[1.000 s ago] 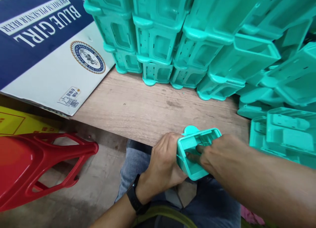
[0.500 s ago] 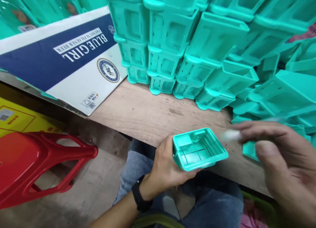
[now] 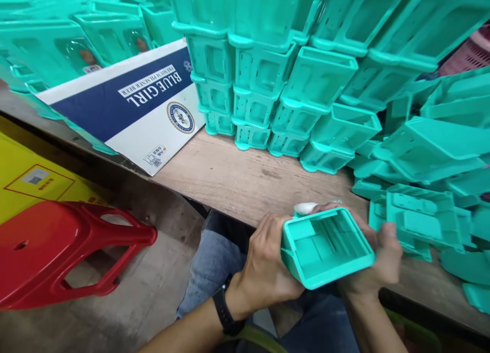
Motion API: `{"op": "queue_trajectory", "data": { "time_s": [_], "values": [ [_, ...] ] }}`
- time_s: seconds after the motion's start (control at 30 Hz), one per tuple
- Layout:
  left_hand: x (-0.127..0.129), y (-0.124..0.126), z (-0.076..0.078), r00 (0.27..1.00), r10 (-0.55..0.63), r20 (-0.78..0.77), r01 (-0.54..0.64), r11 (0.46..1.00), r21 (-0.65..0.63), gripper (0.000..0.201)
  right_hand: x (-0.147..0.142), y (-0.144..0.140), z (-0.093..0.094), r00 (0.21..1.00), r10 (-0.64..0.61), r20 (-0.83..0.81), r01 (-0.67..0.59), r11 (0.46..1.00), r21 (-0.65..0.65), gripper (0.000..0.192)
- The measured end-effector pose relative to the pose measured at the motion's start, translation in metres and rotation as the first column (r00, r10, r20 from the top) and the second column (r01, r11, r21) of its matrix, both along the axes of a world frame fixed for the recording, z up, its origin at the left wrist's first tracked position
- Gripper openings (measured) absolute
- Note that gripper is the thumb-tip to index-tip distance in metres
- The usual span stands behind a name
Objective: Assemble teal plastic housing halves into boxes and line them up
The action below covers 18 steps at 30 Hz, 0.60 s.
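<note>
Over the near edge of a wooden table, above the person's lap, two bare hands hold one teal plastic tray. Its open side faces up and toward the camera, showing shallow dividers inside. Its long axis runs from lower left to upper right, with the far end tipped slightly up. The left hand is closed around the tray's left end, thumb on the rim, and a black wristband sits on that wrist. The right hand cups the right end from beneath, fingers curled up the far wall, gripping it. One small white object shows just behind the tray's far edge, beside the fingertips; what it is cannot be told.

Along the table's far edge stand stacks of matching teal trays, too many to count, nested on their sides, with a looser heap toward the far right corner. One printed cardboard box lies at the left edge. Below it, one red plastic stool lies tipped on the floor beside one yellow carton.
</note>
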State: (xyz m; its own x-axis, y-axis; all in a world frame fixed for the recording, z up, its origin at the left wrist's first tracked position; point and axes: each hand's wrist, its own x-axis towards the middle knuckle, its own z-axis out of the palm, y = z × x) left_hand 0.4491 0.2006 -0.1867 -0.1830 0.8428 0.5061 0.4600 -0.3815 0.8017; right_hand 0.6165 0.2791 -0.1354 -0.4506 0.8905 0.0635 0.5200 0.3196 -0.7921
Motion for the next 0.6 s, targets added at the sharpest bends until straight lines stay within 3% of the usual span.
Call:
{"op": "queue_trajectory", "data": {
  "time_s": [0.1, 0.23, 0.33, 0.4, 0.47, 0.53, 0.6],
  "values": [
    [0.000, 0.003, -0.001, 0.998, -0.063, 0.018, 0.063, 0.998, -0.018, 0.069, -0.006, 0.001, 0.001, 0.998, -0.035, 0.043, 0.030, 0.991, 0.128, 0.066],
    [-0.001, 0.009, -0.005, 0.978, -0.072, 0.196, 0.097, 0.988, -0.121, 0.106, -0.019, -0.002, -0.012, 0.969, -0.139, -0.203, 0.166, 0.979, 0.120, 0.063],
    [-0.003, 0.013, -0.004, 0.947, -0.054, 0.317, 0.132, 0.964, -0.230, 0.095, -0.023, -0.001, -0.027, 0.903, -0.234, -0.359, 0.279, 0.957, 0.077, 0.065],
    [-0.007, 0.014, -0.002, 0.959, -0.038, 0.282, 0.103, 0.970, -0.220, 0.086, -0.023, -0.001, -0.031, 0.837, -0.310, -0.451, 0.378, 0.923, 0.068, 0.067],
    [-0.010, 0.015, 0.001, 0.982, -0.020, 0.186, 0.052, 0.985, -0.167, 0.082, -0.021, -0.002, -0.027, 0.817, -0.329, -0.474, 0.438, 0.889, 0.137, 0.066],
    [-0.012, 0.015, 0.004, 0.995, -0.037, 0.097, 0.049, 0.992, -0.118, 0.081, -0.019, -0.003, -0.016, 0.891, -0.238, -0.387, 0.369, 0.876, 0.311, 0.061],
    [-0.012, 0.017, 0.007, 0.995, -0.086, 0.044, 0.089, 0.993, -0.078, 0.082, -0.020, -0.004, -0.002, 0.984, -0.082, -0.155, 0.153, 0.833, 0.531, 0.051]
  ]
}}
